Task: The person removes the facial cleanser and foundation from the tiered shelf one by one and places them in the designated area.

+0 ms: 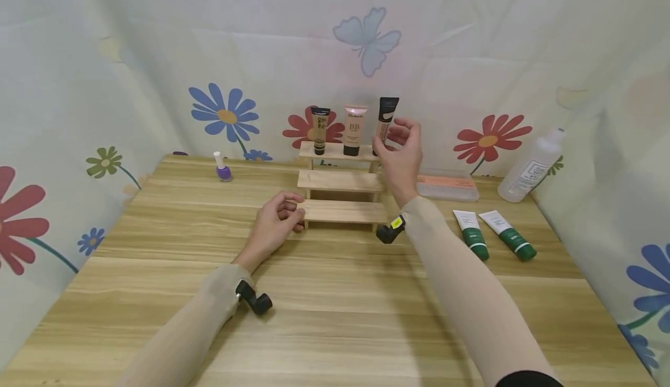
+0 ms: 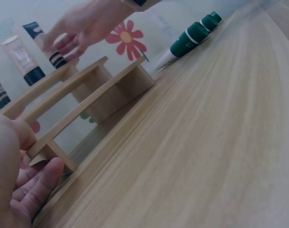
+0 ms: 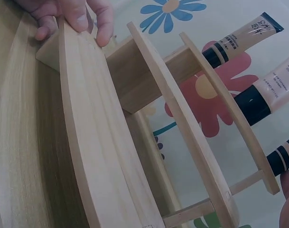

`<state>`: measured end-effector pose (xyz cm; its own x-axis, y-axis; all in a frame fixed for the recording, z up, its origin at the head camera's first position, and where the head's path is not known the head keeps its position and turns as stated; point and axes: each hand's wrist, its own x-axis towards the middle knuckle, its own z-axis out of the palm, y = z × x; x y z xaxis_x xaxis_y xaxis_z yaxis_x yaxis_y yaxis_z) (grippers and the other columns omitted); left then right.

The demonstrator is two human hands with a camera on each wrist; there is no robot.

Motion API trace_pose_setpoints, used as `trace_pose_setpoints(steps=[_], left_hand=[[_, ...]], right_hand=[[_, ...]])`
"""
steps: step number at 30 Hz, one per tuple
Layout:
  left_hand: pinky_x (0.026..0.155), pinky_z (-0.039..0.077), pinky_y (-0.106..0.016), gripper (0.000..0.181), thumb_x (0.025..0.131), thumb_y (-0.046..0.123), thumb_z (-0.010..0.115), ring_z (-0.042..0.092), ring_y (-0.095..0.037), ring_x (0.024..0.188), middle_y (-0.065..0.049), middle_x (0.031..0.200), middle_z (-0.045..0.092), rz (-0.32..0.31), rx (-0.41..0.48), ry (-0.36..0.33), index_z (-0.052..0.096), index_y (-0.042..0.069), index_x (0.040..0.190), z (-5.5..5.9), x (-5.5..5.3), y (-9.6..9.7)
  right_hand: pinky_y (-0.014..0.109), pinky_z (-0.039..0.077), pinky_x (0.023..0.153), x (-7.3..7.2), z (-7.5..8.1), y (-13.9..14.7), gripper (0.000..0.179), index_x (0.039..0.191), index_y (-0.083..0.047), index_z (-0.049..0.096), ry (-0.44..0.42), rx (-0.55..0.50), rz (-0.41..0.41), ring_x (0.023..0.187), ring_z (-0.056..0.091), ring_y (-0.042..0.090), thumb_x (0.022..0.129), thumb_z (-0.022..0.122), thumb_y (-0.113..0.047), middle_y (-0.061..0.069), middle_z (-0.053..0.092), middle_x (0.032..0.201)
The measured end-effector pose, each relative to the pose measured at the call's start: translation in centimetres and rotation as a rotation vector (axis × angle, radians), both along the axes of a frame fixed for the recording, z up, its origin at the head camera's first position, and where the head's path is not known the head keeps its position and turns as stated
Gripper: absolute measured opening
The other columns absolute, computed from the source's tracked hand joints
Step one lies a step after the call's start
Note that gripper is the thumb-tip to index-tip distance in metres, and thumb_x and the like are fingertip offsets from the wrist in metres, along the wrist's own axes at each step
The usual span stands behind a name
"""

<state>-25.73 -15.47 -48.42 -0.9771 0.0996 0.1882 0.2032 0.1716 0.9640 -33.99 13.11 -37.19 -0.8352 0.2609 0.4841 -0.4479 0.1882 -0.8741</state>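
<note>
A three-tier wooden display rack [image 1: 340, 181] stands on the table. My left hand [image 1: 278, 219] grips the left end of its lowest shelf [image 3: 94, 123], thumb on top and fingers under it. At the right end of the top shelf, my right hand [image 1: 404, 157] holds a dark-topped cosmetic tube [image 1: 386, 116] between thumb and fingers. The tube stands on its black cap and leans slightly. Beside it, upright on the same shelf, are a pink BB cream tube [image 1: 355, 128] in the middle and a slim black-and-beige tube [image 1: 320, 131] at the left.
Two white-and-green tubes [image 1: 471, 234] lie at the right. Behind them are a clear flat box [image 1: 447, 189] with an orange strip and a white bottle [image 1: 531, 166]. A purple nail polish bottle [image 1: 223, 171] stands back left. A flowered cloth [image 1: 282, 55] hangs behind the table.
</note>
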Motion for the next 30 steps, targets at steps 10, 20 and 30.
trace_pose_setpoints(steps=[10, 20, 30], left_hand=[[0.077, 0.073, -0.039, 0.023, 0.109, 0.011, 0.072, 0.077, -0.029, 0.089, -0.018, 0.109, 0.071, 0.0, 0.0, 0.0, 0.069, 0.009, 0.131, 0.1, 0.1, 0.1], [0.076, 0.073, -0.039, 0.023, 0.109, 0.012, 0.072, 0.077, -0.029, 0.088, -0.018, 0.108, 0.071, 0.0, 0.006, -0.003, 0.069, 0.01, 0.131, 0.2, 0.2, 0.2], [0.076, 0.073, -0.039, 0.023, 0.108, 0.01, 0.072, 0.077, -0.028, 0.087, -0.018, 0.108, 0.07, -0.007, 0.014, 0.011, 0.069, 0.008, 0.131, 0.1, 0.1, 0.1]], right_hand=[[0.031, 0.067, 0.095, -0.3, -0.1, -0.1, 0.045, 0.138, -0.012, 0.059, 0.003, 0.029, -0.014, 0.111, 0.07, 0.02, 0.1, 0.081, -0.005, 0.01, 0.067, 0.121], [0.031, 0.064, 0.093, 0.2, -0.2, 0.6, 0.042, 0.138, -0.012, 0.06, 0.022, 0.027, -0.038, 0.11, 0.068, 0.02, 0.101, 0.08, -0.005, 0.011, 0.066, 0.122], [0.024, 0.063, 0.086, 2.2, 0.0, 2.3, 0.042, 0.137, -0.014, 0.062, 0.021, -0.003, -0.109, 0.11, 0.066, 0.019, 0.1, 0.082, -0.009, 0.005, 0.065, 0.123]])
